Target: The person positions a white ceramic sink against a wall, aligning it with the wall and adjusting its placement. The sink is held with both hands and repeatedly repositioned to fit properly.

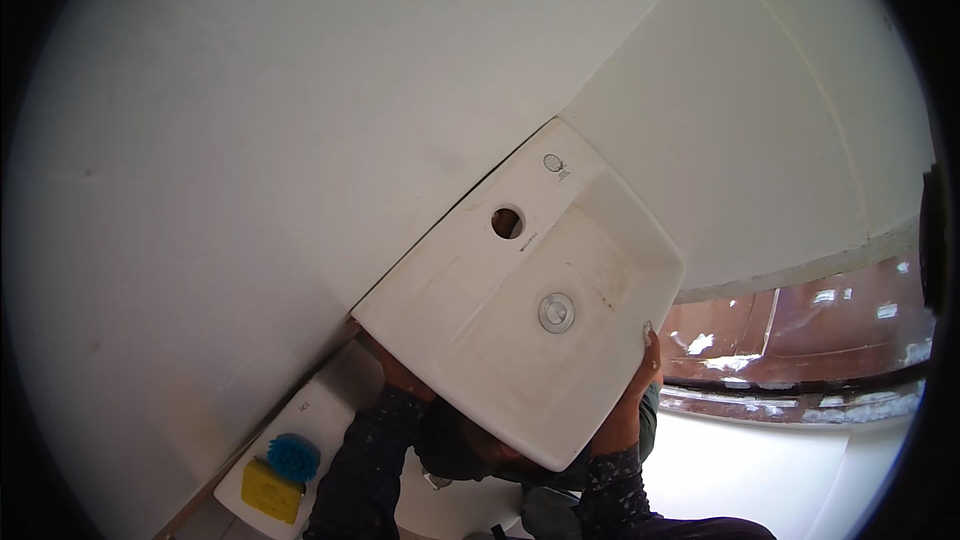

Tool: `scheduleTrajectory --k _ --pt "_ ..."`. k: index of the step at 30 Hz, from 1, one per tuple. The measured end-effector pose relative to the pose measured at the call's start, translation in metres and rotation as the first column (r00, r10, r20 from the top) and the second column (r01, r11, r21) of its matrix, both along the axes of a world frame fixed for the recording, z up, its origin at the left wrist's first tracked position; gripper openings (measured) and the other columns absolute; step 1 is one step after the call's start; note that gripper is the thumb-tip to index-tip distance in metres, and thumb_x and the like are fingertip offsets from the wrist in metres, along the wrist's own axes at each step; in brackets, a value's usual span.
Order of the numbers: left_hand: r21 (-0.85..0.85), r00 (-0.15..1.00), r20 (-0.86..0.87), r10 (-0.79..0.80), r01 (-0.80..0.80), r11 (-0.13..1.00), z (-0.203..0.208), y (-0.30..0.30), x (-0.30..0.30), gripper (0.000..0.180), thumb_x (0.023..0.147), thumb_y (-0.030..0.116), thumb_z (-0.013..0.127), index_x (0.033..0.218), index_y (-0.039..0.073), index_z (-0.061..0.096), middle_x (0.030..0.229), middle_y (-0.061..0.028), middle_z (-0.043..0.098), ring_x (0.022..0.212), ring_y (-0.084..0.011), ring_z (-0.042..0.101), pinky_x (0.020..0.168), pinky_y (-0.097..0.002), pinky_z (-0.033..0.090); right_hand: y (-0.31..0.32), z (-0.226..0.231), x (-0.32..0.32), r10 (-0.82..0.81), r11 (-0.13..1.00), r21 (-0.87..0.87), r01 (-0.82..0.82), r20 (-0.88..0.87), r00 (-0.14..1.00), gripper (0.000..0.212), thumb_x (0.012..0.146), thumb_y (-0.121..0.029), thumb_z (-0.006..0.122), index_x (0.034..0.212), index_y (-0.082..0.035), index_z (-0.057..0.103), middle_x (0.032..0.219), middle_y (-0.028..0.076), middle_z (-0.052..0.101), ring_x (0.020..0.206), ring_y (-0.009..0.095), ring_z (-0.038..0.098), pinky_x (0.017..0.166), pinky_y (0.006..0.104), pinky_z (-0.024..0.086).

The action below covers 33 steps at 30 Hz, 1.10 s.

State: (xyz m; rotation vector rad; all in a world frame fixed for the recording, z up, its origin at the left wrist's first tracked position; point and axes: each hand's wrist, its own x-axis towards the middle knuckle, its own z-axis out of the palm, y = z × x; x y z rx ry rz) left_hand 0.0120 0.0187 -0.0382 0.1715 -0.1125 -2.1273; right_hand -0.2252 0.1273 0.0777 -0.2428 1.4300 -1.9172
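White washbasin (520, 290) sits mid-picture in the head view, its long back edge slanting from lower left to upper right along the wall (260, 140), a dark line between them. Right hand (643, 372) grips the front rim, its thumb on top; it is nearer the drain (556, 313) than the left hand (402, 374), which reaches under the lower-left side, fingers hidden, so I cannot tell whether they close on it

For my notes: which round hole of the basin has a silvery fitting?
The drain hole, in the bowl; the tap hole on the ledge has none.
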Motion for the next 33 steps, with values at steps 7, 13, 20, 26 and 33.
scheduleTrajectory --k 7,13,20,26,33 --pt "-0.044 0.999 0.046 -0.014 0.016 0.999 -0.001 -0.001 0.001 0.082 0.087 0.069 0.027 0.144 0.011 0.029 0.146 -0.0108 0.037 0.133 -0.0295 0.037 0.108 -0.0464 0.033 0.0 0.0 0.0 0.019 0.999 -0.041 -0.016 0.075 0.997 0.057 0.09 -0.041 0.041 0.126 0.003 0.047 0.117 0.02 0.057 0.104 0.031 0.058 0.088 0.0393 0.049" --pt "-0.058 0.998 0.058 -0.011 0.014 0.998 -0.004 -0.001 0.002 0.081 0.088 0.069 0.025 0.145 0.011 0.029 0.146 -0.0108 0.035 0.133 -0.0293 0.036 0.108 -0.0461 0.032 0.002 -0.004 -0.005 0.043 0.999 -0.028 -0.043 -0.02 0.999 0.054 0.092 -0.038 0.039 0.124 0.005 0.049 0.113 0.02 0.059 0.1 0.031 0.06 0.086 0.0385 0.051" --pt "-0.125 1.0 0.03 -0.002 0.006 0.992 -0.003 -0.002 0.001 0.081 0.089 0.068 0.024 0.145 0.011 0.027 0.147 -0.0108 0.034 0.134 -0.0289 0.034 0.109 -0.0458 0.031 0.002 -0.004 -0.004 -0.008 0.999 -0.031 0.009 0.019 1.0 0.053 0.092 -0.037 0.039 0.122 0.005 0.05 0.112 0.02 0.059 0.098 0.03 0.061 0.084 0.0377 0.052" --pt "-0.22 0.985 0.169 0.038 0.0 0.975 -0.009 -0.001 0.003 0.086 0.087 0.074 0.021 0.147 0.013 0.024 0.151 -0.0101 0.029 0.137 -0.0292 0.03 0.111 -0.0467 0.027 0.001 0.0 -0.002 -0.03 0.999 -0.021 0.031 0.037 0.999 0.053 0.092 -0.037 0.04 0.121 0.005 0.051 0.111 0.02 0.06 0.097 0.03 0.061 0.083 0.0372 0.052" --pt "-0.004 0.996 0.081 0.028 -0.028 1.0 -0.021 0.001 0.0 0.088 0.087 0.077 0.02 0.149 0.014 0.02 0.153 -0.0087 0.026 0.139 -0.029 0.028 0.113 -0.0471 0.025 -0.001 0.0 -0.002 -0.031 0.999 -0.029 0.032 0.044 0.999 0.052 0.092 -0.037 0.04 0.123 0.004 0.05 0.113 0.02 0.059 0.099 0.03 0.061 0.086 0.0373 0.051"
